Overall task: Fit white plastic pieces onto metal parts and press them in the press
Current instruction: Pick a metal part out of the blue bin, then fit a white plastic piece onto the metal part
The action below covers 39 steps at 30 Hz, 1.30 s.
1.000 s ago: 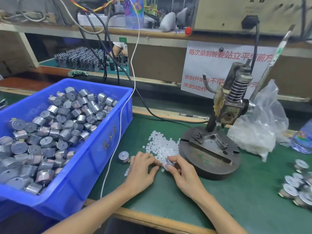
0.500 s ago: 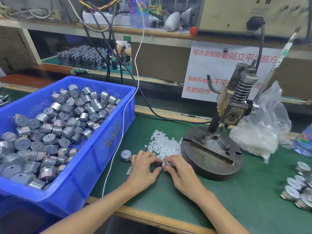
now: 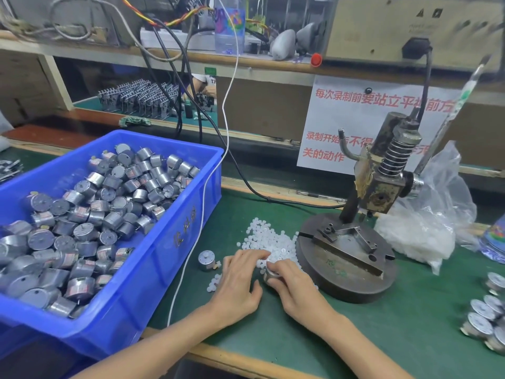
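left hand (image 3: 237,281): bare, slender
right hand (image 3: 296,290): bare, slender
left forearm (image 3: 164,343): bare as far as it shows
right forearm (image 3: 363,348): bare as far as it shows

A white paper sign (image 3: 355,124) with red characters hangs under a wooden shelf (image 3: 109,50). On the shelf, a clear bottle (image 3: 229,26) with a colourful label stands near a red cap (image 3: 316,60). A white cable (image 3: 201,222) drops past the blue crate (image 3: 164,255) onto the green table (image 3: 410,324), where a black cable (image 3: 269,199) also lies.
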{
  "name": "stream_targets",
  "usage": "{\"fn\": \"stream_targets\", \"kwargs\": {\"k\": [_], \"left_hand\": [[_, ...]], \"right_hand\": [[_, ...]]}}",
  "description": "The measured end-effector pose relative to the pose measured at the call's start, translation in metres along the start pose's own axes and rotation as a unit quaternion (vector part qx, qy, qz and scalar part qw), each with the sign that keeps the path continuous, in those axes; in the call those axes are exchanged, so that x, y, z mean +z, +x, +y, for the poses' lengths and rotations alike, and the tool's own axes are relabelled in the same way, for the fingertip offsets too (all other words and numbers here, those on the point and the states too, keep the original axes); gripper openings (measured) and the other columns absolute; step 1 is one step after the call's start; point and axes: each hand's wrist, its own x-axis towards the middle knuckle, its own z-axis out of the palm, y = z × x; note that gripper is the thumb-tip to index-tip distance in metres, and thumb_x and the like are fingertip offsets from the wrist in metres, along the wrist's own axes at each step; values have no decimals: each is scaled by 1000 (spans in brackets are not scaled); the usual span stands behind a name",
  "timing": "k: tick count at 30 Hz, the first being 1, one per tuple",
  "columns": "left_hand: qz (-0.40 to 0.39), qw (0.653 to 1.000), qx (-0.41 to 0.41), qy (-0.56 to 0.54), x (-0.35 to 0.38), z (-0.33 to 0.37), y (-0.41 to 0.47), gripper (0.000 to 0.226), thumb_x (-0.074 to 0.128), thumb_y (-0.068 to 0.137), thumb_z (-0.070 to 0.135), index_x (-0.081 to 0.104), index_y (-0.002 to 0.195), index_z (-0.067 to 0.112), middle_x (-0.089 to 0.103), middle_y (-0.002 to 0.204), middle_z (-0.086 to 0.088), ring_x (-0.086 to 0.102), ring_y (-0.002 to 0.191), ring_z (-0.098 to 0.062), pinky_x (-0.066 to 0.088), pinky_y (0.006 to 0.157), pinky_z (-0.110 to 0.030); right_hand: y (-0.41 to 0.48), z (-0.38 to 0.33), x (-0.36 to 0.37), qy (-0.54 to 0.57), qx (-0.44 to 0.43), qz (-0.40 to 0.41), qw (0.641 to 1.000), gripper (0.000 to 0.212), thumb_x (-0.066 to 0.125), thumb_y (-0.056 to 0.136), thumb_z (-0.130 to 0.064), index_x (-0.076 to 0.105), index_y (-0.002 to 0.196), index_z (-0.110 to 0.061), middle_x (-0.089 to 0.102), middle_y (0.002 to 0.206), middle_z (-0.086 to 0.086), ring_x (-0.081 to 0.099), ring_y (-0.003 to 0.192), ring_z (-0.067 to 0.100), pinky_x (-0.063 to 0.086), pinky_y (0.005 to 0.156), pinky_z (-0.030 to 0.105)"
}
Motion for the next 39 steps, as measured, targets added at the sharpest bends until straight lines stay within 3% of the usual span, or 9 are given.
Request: {"fn": "stream_targets", "kwargs": {"k": [3,7,12,16,25,31,35,37,39], "left_hand": [[-29,997,68,-32,-2,11,7,63,57,70,5,45,129,25,52,123,12,44,113,-2,30,96,-20],[-30,989,105,-94,0,33,31,53,63,80,5,52,128,24,57,122,11,48,111,4,35,98,-17],[-45,985,49,-158,15,64,71,29,72,80,22,61,106,18,59,93,17,50,84,5,34,80,-5],[-45,996,26,-66,47,80,99,31,72,78,36,61,102,20,55,96,14,44,93,-6,32,84,-18],[-20,998,7,63,82,94,127,37,64,81,44,59,113,27,53,116,10,36,106,-11,15,77,-20],[-39,997,2,59,81,94,131,44,62,83,45,56,123,29,53,119,11,37,109,-10,16,80,-21],[-40,998,0,52,79,95,131,43,63,82,46,58,121,30,54,116,11,37,108,-9,16,80,-21],[-41,998,0,54,79,94,131,43,63,82,47,58,121,30,54,115,12,38,108,-8,16,80,-21],[-39,998,2,55,80,92,131,43,62,82,49,58,121,31,53,113,13,38,107,-8,15,80,-20]], "right_hand": [[6,-6,-14,150,129,37,980,10,51,96,-14,60,94,-13,61,71,-11,57,65,5,43,64,15],[14,-4,-44,393,300,52,867,33,36,102,-31,55,84,-10,51,59,6,43,43,14,33,40,23],[8,8,-81,424,362,94,825,32,30,103,-29,50,95,-5,46,51,5,32,36,11,23,36,19],[-10,23,-104,372,372,182,831,13,36,100,-11,48,102,-15,57,54,5,43,37,12,28,33,20],[-13,48,-134,236,345,256,872,22,42,88,1,52,96,-17,61,66,5,49,44,8,36,39,22],[31,33,-229,129,180,518,827,18,48,94,-8,57,108,-16,60,99,-8,55,85,3,46,73,12],[78,11,-310,179,174,414,875,54,50,94,-19,33,143,-8,56,115,-2,59,73,5,44,53,12],[82,0,-319,153,160,395,892,39,52,93,-23,52,128,-7,63,96,0,56,57,2,43,50,15],[68,-12,-306,114,98,434,888,17,53,93,-25,65,91,-13,60,71,-4,51,53,2,43,54,19]]}}
